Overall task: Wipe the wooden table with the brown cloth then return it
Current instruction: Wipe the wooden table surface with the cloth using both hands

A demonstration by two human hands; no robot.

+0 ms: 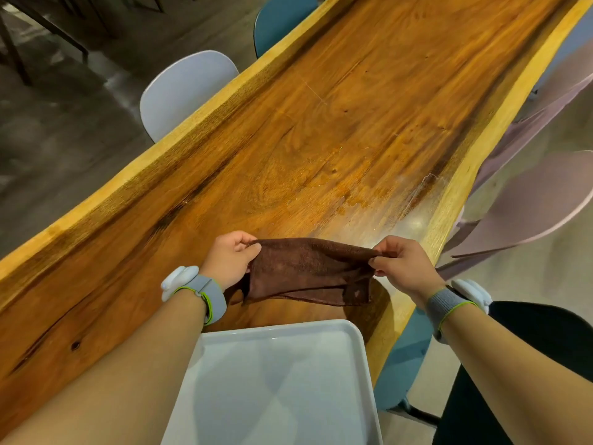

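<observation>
Left hand (231,255), right hand (401,263) fingers pinch brown cloth (308,271) corners.

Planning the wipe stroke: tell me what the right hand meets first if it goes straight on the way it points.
Probably nothing: the right hand, gripping the brown cloth, points forward-left over bare wooden table. Height above it is unclear.

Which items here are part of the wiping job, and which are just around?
Job: brown cloth, stretched between left hand and right hand; wooden table.

Around: white tray, white chair, blue chair, pink chairs.
</observation>
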